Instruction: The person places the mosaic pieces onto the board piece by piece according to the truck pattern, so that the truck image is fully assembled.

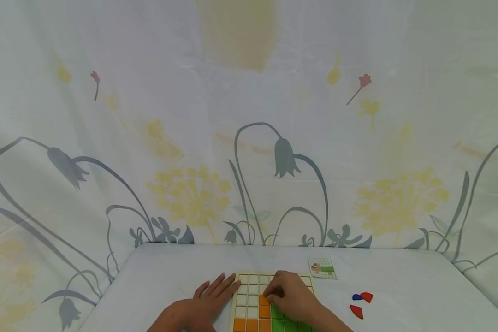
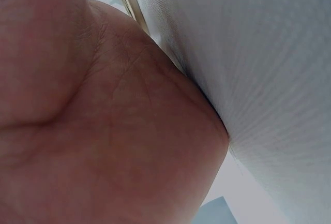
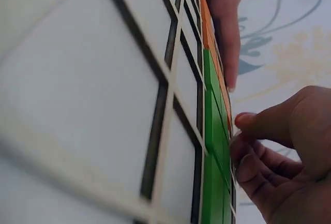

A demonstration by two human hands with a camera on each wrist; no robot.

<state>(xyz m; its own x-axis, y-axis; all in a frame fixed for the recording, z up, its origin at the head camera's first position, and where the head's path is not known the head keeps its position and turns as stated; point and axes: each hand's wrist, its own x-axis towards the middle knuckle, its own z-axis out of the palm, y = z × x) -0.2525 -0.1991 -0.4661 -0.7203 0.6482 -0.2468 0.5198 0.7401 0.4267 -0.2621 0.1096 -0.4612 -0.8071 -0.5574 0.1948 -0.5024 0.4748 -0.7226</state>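
A pale grid board lies on the table, its lower cells filled with orange tiles and green tiles. My left hand lies flat with its fingers spread, fingertips right at the board's left rim. In the left wrist view the palm hides most of the board. My right hand is over the board with its fingers curled, thumb and fingertips pinching at an orange square tile in the column beside the green ones. The right wrist view shows those fingertips close to the green tiles.
A small card with a coloured grid picture lies behind the board's right corner. Two red wedge pieces and a dark blue half-round piece lie to the right on the white table. A flower-print curtain hangs behind.
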